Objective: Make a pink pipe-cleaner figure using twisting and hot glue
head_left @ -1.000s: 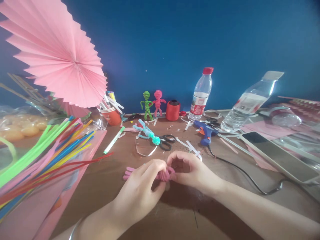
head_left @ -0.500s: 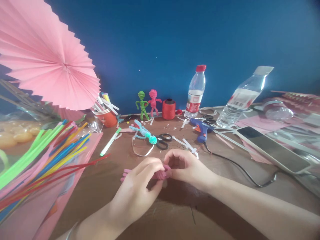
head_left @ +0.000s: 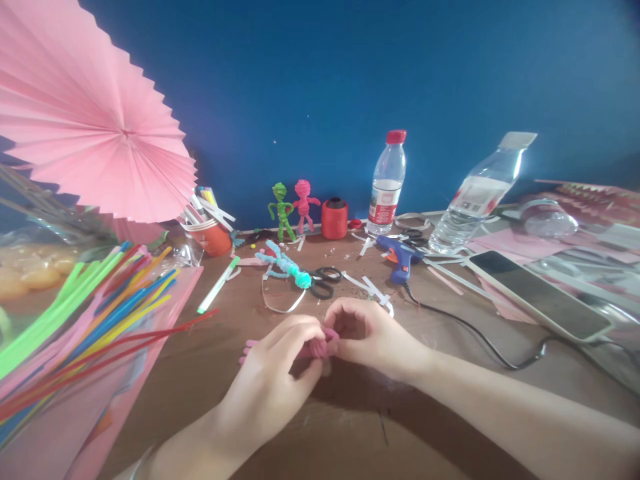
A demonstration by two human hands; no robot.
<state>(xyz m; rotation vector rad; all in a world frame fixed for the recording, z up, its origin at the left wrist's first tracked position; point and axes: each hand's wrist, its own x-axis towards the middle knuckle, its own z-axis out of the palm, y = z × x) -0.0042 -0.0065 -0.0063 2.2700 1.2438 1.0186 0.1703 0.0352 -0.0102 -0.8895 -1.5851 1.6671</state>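
Wall (head_left: pixel 310 80): plain deep blue, met at its foot by a brown table (head_left: pixel 200 400) strewn with paper scraps.
Pink bundle (head_left: pixel 319 348): held just above or on the near middle of the table, which of the two cannot be told; fuzzy, wound into a thick coil, with a small loop at the right end and several straight ends stuck out at the left; its middle is covered by fingers.
Left hand (head_left: pixel 275 367): thumb and fingers curled, the coil grasped between them.
Right hand (head_left: pixel 377 340): the looped end pinched between thumb and forefinger.
Orange cup (head_left: pixel 215 239): tilted at the back left, filled with markers (head_left: pixel 207 197) and white strips.
Clear bag (head_left: pixel 20 239): blurred at the left edge; pale orange round things (head_left: pixel 25 270) are seen inside.
Red-capped bottle (head_left: pixel 386 190): stood by the wall, wrapped in a red and white label.
White-capped bottle (head_left: pixel 475 197): seen slanted to the right; its water level cannot be made out.
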